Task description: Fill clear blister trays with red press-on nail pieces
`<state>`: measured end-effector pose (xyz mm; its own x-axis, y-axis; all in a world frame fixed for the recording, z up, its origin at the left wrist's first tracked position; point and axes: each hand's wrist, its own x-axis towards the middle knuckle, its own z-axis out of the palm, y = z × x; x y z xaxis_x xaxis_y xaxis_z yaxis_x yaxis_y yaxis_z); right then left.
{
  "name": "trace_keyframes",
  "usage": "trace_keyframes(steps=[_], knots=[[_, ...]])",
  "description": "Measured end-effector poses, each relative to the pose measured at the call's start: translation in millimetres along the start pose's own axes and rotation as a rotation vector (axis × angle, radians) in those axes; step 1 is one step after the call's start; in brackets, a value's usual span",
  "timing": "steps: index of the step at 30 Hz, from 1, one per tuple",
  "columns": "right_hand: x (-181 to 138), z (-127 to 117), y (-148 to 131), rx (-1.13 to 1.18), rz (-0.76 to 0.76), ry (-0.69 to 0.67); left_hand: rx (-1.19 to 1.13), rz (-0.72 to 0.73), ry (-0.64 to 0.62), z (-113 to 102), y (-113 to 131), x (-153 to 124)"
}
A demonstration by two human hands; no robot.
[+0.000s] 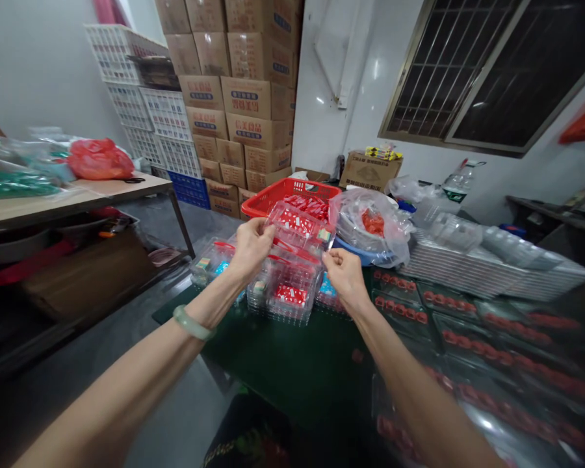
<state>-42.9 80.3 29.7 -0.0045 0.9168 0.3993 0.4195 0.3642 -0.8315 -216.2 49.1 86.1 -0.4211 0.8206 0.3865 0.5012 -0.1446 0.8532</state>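
Observation:
My left hand (253, 245) and my right hand (344, 273) pinch opposite sides of a clear plastic box (297, 224). A red, white-dotted packet shows through it, with a small striped piece at one corner. Under and in front of it stand more clear plastic boxes (285, 305) in a stack, holding a red dotted packet (291, 294). Blue packets (223, 267) show in the boxes to the left, and others lie near my right wrist. Red strips, like handles, cross the box tops. A pale green bangle (194, 323) circles my left wrist.
Behind the boxes stands a red basket (258, 203) of red packets. A bagged basin (361, 224) sits to its right. Trays with red pieces (468, 344) cover the table's right side. Stacked cartons (256, 97) rise behind; a side table (141, 188) is at left.

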Motion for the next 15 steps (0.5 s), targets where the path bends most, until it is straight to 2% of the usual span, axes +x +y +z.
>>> trace_keyframes(steps=[3, 5, 7, 11, 13, 15], knots=[[-35.9, -37.4, -10.3, 0.086, -0.015, -0.103, -0.411, -0.168, -0.146, -10.5, 16.1, -37.0], [-67.6, -69.1, -12.6, 0.089, -0.004, -0.217, -0.528, -0.298, -0.194, -16.4, 14.8, -68.8], [-103.1, -100.3, -9.4, 0.024, 0.030, -0.260, -0.569, -0.421, -0.257, -21.0, 3.7, -102.6], [-186.2, -147.0, 19.8, -0.333, 0.022, -0.117, -0.535, -0.674, -0.317, -21.1, -33.8, -164.3], [-227.8, -158.6, 43.0, -0.519, -0.066, -0.068, -0.520, -0.700, -0.291, -14.4, -51.3, -184.3], [-261.7, -162.7, 66.0, -0.707, -0.104, -0.083, -0.463, -0.664, -0.218, -4.3, -64.2, -193.8]])
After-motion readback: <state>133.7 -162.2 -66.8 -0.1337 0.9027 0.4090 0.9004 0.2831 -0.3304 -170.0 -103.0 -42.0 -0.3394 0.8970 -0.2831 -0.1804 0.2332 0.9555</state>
